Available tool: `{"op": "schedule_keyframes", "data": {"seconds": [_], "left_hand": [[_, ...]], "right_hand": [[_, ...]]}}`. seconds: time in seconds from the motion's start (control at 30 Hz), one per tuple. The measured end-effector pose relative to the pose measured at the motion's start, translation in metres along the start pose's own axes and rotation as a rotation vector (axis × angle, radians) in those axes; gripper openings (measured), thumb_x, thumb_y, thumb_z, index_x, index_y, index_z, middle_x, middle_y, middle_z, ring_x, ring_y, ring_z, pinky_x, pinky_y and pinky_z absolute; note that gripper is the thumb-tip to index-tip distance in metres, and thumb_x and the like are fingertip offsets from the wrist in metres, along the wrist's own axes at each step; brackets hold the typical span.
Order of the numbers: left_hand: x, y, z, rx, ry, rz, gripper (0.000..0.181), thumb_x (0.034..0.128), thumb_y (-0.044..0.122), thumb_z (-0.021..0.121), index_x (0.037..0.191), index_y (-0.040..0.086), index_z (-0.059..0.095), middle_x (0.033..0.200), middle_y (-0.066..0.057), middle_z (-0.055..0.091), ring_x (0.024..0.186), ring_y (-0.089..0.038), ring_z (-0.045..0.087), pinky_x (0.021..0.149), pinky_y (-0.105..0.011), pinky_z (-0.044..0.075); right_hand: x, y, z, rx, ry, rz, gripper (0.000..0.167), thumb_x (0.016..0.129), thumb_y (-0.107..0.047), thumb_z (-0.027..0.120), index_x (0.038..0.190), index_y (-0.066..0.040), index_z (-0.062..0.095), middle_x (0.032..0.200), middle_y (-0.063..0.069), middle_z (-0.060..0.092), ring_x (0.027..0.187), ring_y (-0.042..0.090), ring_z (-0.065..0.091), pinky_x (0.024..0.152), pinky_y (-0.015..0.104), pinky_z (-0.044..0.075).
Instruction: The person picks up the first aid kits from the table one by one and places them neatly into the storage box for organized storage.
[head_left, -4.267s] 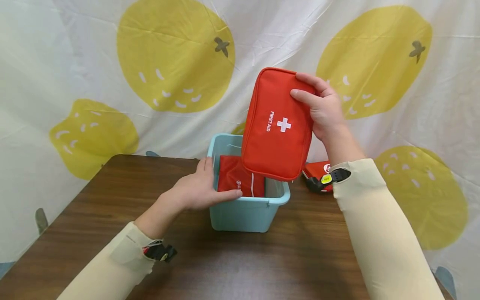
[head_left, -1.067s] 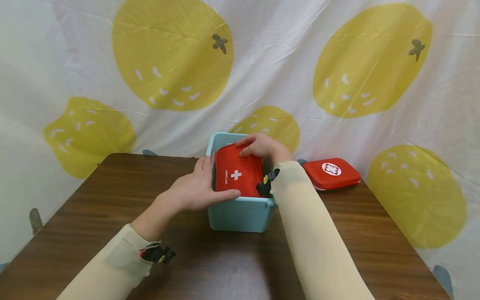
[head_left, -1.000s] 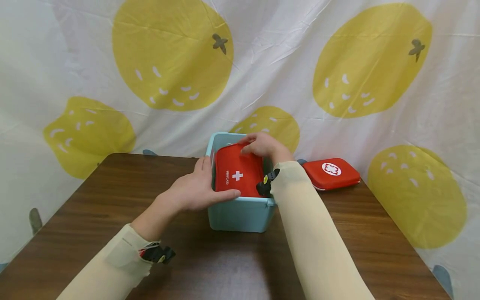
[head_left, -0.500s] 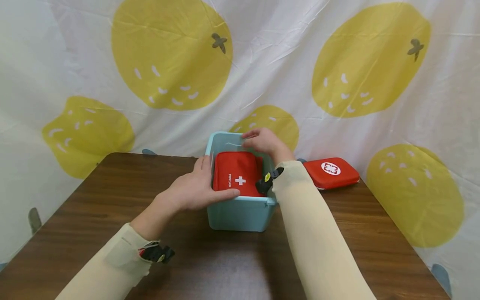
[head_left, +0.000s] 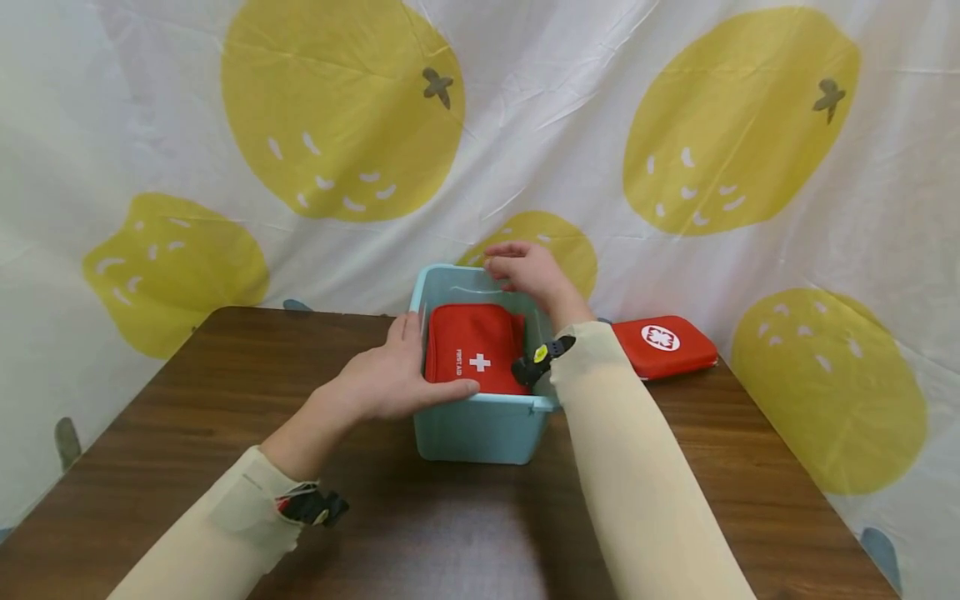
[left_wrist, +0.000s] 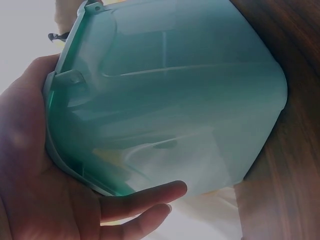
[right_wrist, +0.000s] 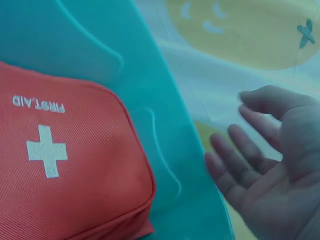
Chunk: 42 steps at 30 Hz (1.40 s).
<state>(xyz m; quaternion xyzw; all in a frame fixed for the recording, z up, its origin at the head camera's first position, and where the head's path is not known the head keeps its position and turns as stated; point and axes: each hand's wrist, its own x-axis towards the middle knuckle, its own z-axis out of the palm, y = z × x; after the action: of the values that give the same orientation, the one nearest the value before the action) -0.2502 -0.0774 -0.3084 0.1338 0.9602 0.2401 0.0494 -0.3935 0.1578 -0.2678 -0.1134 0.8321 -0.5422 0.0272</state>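
Your right hand [head_left: 529, 271], loose-fingered and holding nothing, hangs at the far rim of the blue bin [head_left: 480, 433], nearer the red case [head_left: 663, 354] off right, your left hand [head_left: 386, 379] spread against the near-left corner, the red pouch [head_left: 465, 331] lying inside.

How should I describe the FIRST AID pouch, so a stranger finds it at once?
On the brown table stands a light-blue bin. Inside sits the red pouch. Its white cross and FIRST AID lettering set it apart from the red case outside, which bears a round white emblem.
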Motion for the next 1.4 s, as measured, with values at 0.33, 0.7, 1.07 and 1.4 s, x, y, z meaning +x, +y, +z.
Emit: {"op": "schedule_keyframes", "data": {"seconds": [0.33,0.7,1.07,1.4], "left_hand": [[-0.001,-0.002,0.0,-0.009,-0.004,-0.003,0.132,0.0791,0.088,0.072,0.168,0.007,0.017,0.159,-0.013,0.04,0.124,-0.032,0.063,0.09,-0.047,0.066],[-0.001,-0.007,0.0,0.011,0.008,-0.009,0.133,0.0803,0.088,0.07,0.17,0.006,0.016,0.163,-0.013,0.037,0.123,-0.032,0.064,0.09,-0.048,0.065],[0.0,-0.009,0.001,0.012,0.009,-0.006,0.134,0.0808,0.088,0.07,0.17,0.004,0.015,0.164,-0.014,0.036,0.127,-0.033,0.061,0.091,-0.048,0.065],[0.0,-0.009,0.001,-0.001,0.01,-0.009,0.135,0.0802,0.087,0.071,0.171,0.005,0.014,0.164,-0.014,0.035,0.128,-0.032,0.061,0.091,-0.048,0.066]], "right_hand": [[-0.013,-0.027,-0.019,0.338,0.039,-0.114,0.041,0.109,-0.019,0.065,0.146,-0.001,0.065,0.12,-0.003,0.071,0.104,0.017,0.073,0.097,0.033,0.063],[-0.051,-0.011,-0.086,0.293,0.059,-0.204,0.018,0.11,-0.022,0.064,0.123,-0.023,0.077,0.119,-0.006,0.072,0.106,0.012,0.074,0.094,0.026,0.062],[-0.077,0.067,-0.137,-0.108,0.127,-0.014,0.056,0.114,-0.038,0.056,0.16,-0.005,0.053,0.157,0.011,0.056,0.12,0.008,0.067,0.104,0.026,0.058],[-0.09,0.141,-0.169,-0.439,0.208,0.152,0.068,0.113,-0.04,0.053,0.159,0.008,0.044,0.161,0.038,0.047,0.149,0.053,0.045,0.126,0.063,0.036]]}}
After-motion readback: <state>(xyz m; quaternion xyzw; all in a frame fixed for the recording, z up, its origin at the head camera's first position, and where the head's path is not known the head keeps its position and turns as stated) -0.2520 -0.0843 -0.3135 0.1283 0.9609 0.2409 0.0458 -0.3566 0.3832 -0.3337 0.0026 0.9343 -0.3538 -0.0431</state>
